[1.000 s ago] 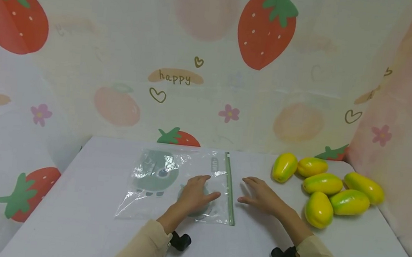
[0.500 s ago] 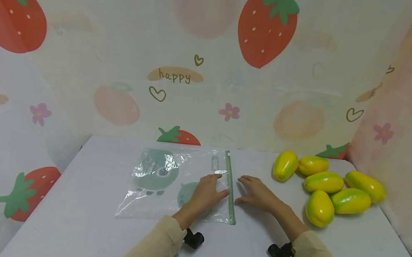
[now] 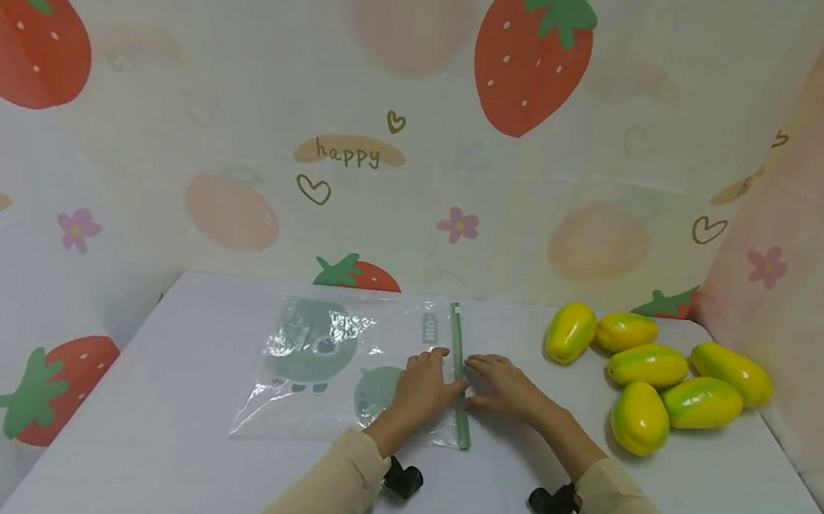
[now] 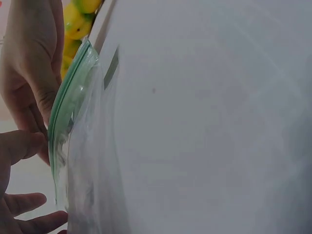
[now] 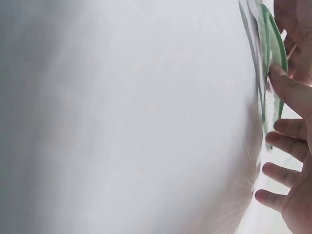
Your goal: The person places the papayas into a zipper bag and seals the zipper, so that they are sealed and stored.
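A clear zip bag (image 3: 319,348) with green cartoon prints lies flat on the white table, its green zip strip (image 3: 464,430) along the right end. My left hand (image 3: 426,392) is over the bag beside the strip, with thumb and fingers spread apart. On the strip's other side is my right hand (image 3: 507,388). In the right wrist view, the right thumb (image 5: 290,90) reaches the green strip (image 5: 280,48) while the other fingers extend loosely. The left wrist view shows the left thumb (image 4: 24,146) close to the strip; whether they touch is unclear.
Several yellow-green, papaya-like fruits (image 3: 648,365) lie grouped at the table's back right. A strawberry-patterned cloth (image 3: 417,207) stands behind the table (image 3: 137,429) and along its sides. Each wrist carries a small black camera (image 3: 404,480).
My left hand has slid right across the bag to its zip strip. The right hand has moved left, to the strip's other side. Bag and fruits stay in place.
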Available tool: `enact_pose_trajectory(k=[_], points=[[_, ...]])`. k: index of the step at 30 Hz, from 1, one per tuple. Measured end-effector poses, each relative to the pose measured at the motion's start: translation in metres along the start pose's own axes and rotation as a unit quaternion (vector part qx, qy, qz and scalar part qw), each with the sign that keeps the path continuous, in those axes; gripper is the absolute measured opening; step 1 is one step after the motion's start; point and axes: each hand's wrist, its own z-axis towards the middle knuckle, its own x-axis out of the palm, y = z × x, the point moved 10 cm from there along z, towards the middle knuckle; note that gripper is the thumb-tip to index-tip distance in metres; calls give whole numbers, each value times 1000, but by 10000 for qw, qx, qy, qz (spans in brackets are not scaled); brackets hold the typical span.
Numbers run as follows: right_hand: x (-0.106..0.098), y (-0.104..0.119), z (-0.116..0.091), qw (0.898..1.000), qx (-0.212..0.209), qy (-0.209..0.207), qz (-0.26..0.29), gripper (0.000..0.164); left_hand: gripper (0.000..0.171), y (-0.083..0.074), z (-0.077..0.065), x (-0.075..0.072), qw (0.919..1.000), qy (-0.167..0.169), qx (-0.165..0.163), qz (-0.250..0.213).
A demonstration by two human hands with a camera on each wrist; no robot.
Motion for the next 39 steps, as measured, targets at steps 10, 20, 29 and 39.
enact_pose_trajectory(k=[10,20,29,39], points=[[5,3,6,9999,-161,-25,25,58,56,3,1,2,9996,-191,-143,124],[7,4,5,9998,-45,142,-157,63,51,0,0,-2,9998,-200,63,66],[7,6,7,9992,143,327,-183,66,47,-4,0,-5,9984,54,513,214],[9,5,6,9991,74,316,-272,66,28,-6,4,7,9905,568,840,932]])
